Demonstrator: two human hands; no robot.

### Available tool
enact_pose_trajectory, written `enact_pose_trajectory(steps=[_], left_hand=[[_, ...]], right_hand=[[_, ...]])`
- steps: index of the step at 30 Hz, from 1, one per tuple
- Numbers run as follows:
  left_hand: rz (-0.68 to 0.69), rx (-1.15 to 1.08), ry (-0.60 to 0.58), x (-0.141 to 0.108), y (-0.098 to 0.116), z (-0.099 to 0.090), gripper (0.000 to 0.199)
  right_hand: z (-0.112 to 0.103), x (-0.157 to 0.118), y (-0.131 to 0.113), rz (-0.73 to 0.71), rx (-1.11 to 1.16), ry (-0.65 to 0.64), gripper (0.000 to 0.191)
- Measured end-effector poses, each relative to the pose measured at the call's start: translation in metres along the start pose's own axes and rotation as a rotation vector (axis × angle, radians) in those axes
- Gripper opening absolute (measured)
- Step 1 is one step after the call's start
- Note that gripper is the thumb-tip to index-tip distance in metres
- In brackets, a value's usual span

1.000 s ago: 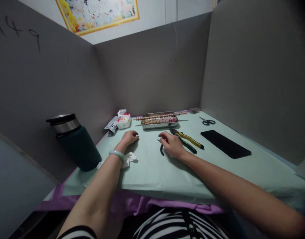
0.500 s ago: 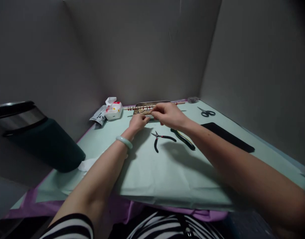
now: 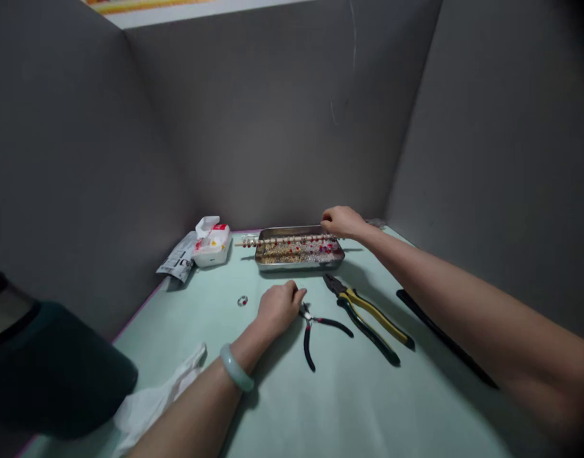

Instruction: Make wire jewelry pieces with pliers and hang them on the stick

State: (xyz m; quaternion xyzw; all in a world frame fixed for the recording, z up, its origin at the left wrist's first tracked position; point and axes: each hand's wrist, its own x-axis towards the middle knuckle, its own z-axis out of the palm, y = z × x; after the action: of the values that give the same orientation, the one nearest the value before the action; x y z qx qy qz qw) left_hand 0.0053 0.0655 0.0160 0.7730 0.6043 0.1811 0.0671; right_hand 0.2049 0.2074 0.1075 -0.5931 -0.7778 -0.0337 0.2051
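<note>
- Head view: the right hand [image 3: 340,222] reaches to the far edge of the table [image 3: 368,407], its fingers pinched on the right end of a thin beaded stick [image 3: 287,240] that lies across the top of a metal tray [image 3: 299,252].
- The tray sits near the far edge, toward the middle, filled with small gold and red beads.
- The left hand [image 3: 277,307] rests on the table in front of the tray, fingers curled loosely; I cannot tell whether it holds anything. Its fingertips are just beside the nose of the small black-handled pliers [image 3: 315,327], which lie flat.
- A pale green bangle [image 3: 236,367] circles the left wrist.
- Right of the small pliers lie larger yellow-and-green pliers [image 3: 368,312], jaws pointing toward the tray.
- A small ring with a red bead [image 3: 243,300] lies left of the left hand, apart from it.
- At the far left corner sits a white tissue pack [image 3: 210,242].
- A dark tumbler [image 3: 53,369] stands at the near left edge, with a crumpled white tissue [image 3: 158,397] beside it.
- A flat black phone [image 3: 444,340] shows along the right side, partly hidden by the right forearm.
</note>
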Motion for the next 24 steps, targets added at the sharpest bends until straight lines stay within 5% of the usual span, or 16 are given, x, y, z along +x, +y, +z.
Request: enact_pose_trajectory(steps=[9,20,24], left_hand=[[-0.045,-0.005,-0.084,-0.006,0.003,0.001,0.028],[-0.091,-0.008,-0.253,0.0,0.007,0.006,0.018],[-0.061,0.057,-0.215,0.0,0.005,0.021,0.014]], right_hand=[[0.049,0.084,0.008,0.058,-0.177,-0.278,0.031],[0.117,0.175,-0.04,-0.136,-0.168,-0.586,0.023],[0.136,0.188,-0.044,-0.176,-0.117,-0.57,0.014]])
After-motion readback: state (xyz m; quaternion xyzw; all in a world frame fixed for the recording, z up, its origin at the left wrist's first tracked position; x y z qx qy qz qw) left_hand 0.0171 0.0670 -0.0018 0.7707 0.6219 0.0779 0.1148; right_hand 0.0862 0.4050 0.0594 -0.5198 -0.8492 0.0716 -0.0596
